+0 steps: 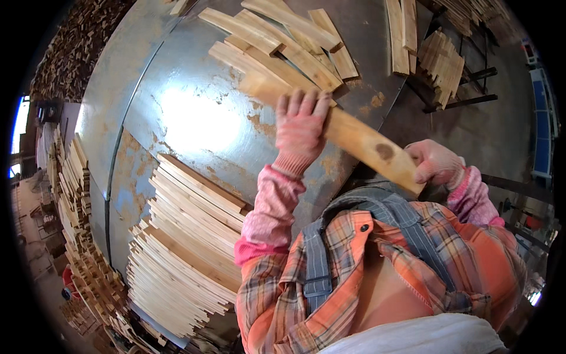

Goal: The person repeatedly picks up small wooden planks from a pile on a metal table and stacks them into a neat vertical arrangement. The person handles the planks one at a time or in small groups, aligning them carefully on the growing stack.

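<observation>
Stacked boards, heaped wood and a metal-topped table show a woodworking workshop.

Grey metal table with bright glare, dark floor, bright opening far left

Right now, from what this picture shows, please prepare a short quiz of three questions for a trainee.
1. True or false: the pinkish-gloved right hand holds nothing.
2. The pinkish-gloved left hand touches a long, flat, yellowish wooden board. What dark mark shows on it?
3. Which side of the board has the big stack of pale wooden strips: A) left B) right?

Key:
1. False; it grips the board's near end.
2. A rounded knot.
3. A.
</observation>
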